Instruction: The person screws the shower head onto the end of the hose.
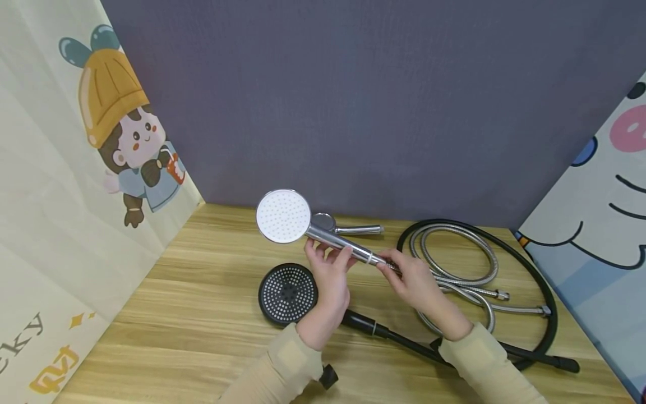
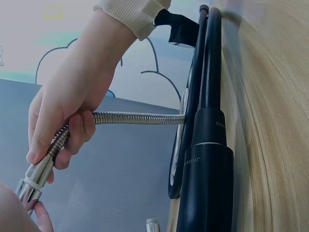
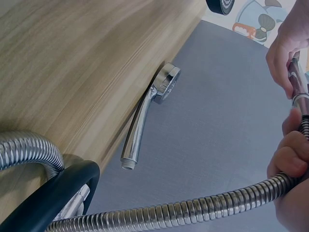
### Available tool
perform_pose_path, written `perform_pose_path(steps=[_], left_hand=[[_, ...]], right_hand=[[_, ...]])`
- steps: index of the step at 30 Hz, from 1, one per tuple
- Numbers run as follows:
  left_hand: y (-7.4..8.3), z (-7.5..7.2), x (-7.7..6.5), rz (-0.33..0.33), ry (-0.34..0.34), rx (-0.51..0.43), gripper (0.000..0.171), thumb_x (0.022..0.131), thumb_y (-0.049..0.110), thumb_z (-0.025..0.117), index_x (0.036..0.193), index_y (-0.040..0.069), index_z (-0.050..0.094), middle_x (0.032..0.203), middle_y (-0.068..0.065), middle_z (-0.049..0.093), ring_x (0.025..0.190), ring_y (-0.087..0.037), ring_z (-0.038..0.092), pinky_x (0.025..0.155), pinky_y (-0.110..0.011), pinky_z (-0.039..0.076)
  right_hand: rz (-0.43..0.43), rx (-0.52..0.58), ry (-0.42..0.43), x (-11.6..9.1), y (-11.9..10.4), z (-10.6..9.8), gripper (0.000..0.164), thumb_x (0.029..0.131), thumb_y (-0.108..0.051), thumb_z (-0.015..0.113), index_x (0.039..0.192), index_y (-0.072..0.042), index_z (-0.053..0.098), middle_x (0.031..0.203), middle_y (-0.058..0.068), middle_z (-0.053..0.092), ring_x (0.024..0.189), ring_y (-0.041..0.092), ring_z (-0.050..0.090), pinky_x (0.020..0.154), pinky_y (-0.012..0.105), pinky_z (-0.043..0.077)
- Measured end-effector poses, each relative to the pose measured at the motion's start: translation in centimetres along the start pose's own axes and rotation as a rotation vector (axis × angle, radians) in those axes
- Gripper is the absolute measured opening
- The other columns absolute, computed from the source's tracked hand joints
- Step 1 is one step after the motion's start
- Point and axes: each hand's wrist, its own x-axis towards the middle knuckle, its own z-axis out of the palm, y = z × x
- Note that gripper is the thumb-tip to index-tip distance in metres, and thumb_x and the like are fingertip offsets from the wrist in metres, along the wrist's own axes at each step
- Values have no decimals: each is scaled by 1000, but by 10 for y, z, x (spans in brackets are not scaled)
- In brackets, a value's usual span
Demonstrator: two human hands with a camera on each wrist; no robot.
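Observation:
A chrome shower head [image 1: 284,216] with a white spray face is held up over the table, face toward the head camera. My left hand [image 1: 330,280] grips its handle [image 1: 330,238] from below. At the handle's lower end, my right hand [image 1: 414,280] pinches the end of a ribbed metal shower hose [image 2: 140,118], with thumb and fingers around it. In the left wrist view the hose end meets the handle in line. From the right hand the hose runs back toward the coils on the table.
A black shower head [image 1: 288,294] with a black hose [image 1: 547,297] lies in front. Behind is a smaller chrome shower head [image 1: 358,229]. Coiled metal hose [image 1: 492,264] lies at right. A black fitting [image 1: 329,377] shows beside the left sleeve. A grey panel [image 1: 353,112] stands behind the table.

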Motion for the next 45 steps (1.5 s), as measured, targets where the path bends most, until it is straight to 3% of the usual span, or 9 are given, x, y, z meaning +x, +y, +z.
perform_pose_path(steps=[6, 16, 20, 24, 30, 45], left_hand=[[0, 0, -1, 4, -2, 4, 74, 76, -13, 63, 135, 16, 28, 110, -9, 44, 88, -20, 55, 72, -34, 60], [1, 0, -1, -2, -8, 20, 73, 77, -13, 63, 134, 17, 29, 110, -9, 44, 88, -20, 55, 72, -35, 60], [1, -1, -1, -4, -14, 21, 74, 77, -13, 63, 135, 17, 28, 111, -9, 44, 88, -20, 56, 73, -36, 60], [0, -1, 0, -4, -15, 14, 73, 77, -13, 63, 135, 17, 29, 111, -9, 44, 88, -20, 56, 74, -37, 60], [0, 0, 0, -9, -8, 11, 74, 76, -14, 63, 134, 17, 30, 110, -9, 44, 88, -20, 56, 74, -38, 60], [0, 1, -1, 5, -15, -3, 72, 77, -13, 63, 134, 16, 29, 110, -9, 43, 89, -21, 55, 75, -38, 60]], right_hand=[[5, -11, -12, 0, -1, 0, 15, 90, -13, 62, 104, -8, 65, 63, -11, 45, 50, -2, 32, 42, 14, 31], [-2, 0, -20, 0, -2, -1, 25, 90, -14, 62, 115, -9, 64, 71, -8, 56, 53, -1, 38, 46, 16, 36], [3, 11, -10, 0, -2, 0, 39, 82, -17, 72, 119, -10, 58, 68, -10, 52, 51, -4, 34, 42, 12, 30], [-7, -17, 29, 0, -1, 1, 48, 71, -11, 81, 111, -7, 54, 69, -7, 53, 51, -4, 38, 41, 10, 32], [-13, -57, 55, 1, -1, 2, 45, 67, -9, 83, 100, -7, 53, 67, -3, 58, 49, -2, 45, 40, 10, 36], [5, -60, 81, 2, -1, 4, 41, 68, -9, 82, 100, -7, 56, 68, -3, 60, 51, -1, 48, 42, 13, 40]])
